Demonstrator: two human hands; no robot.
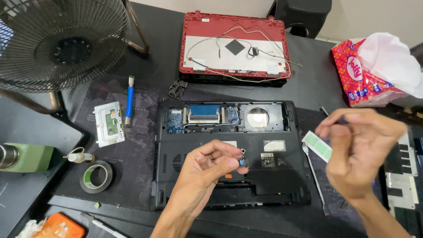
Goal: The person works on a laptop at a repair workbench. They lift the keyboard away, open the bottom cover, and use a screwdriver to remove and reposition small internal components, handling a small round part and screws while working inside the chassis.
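An opened black laptop base (273,176) lies bottom-up on the dark mat, its circuit board and memory slot exposed at the far side. My left hand (207,172) hovers over its middle and pinches a small blue and black part (242,162) between thumb and fingers. My right hand (359,147) is raised to the right of the laptop, blurred, fingers pinched on a thin dark tool (341,120) I cannot make out clearly.
A red laptop lid (194,26) with loose wires lies behind. A fan (61,44) stands at far left. A blue-handled tool (129,99), a touchpad plate (109,123), a tape roll (96,176), a green flask (26,157), a tissue pack (361,79) and a metal spudger (315,176) surround the laptop.
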